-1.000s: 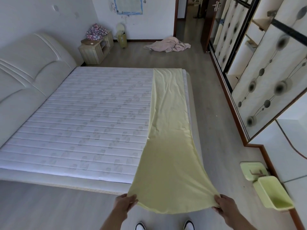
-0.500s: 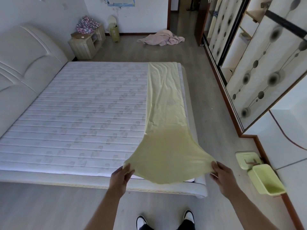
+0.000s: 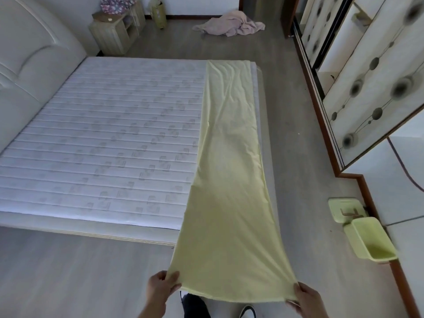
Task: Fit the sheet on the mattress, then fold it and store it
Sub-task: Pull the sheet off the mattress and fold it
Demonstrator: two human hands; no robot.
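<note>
A pale yellow sheet (image 3: 229,171), folded into a long narrow strip, lies along the right side of the bare white quilted mattress (image 3: 110,138). Its near end hangs stretched off the foot of the bed toward me. My left hand (image 3: 160,288) pinches the near left corner of the strip. My right hand (image 3: 305,299) grips the near right corner. The cloth is pulled taut between both hands, above the floor and my shoes.
A padded cream headboard (image 3: 32,56) stands at the left. A wooden nightstand (image 3: 117,31) and a pink cloth heap (image 3: 229,25) lie beyond the bed. Wardrobe doors (image 3: 367,83) line the right wall. A green bin (image 3: 371,239) and its lid (image 3: 346,208) sit on the floor.
Both hands have pulled the sheet's near end back off the mattress toward me, stretching the strip long again after it was brought forward over the bed's foot.
</note>
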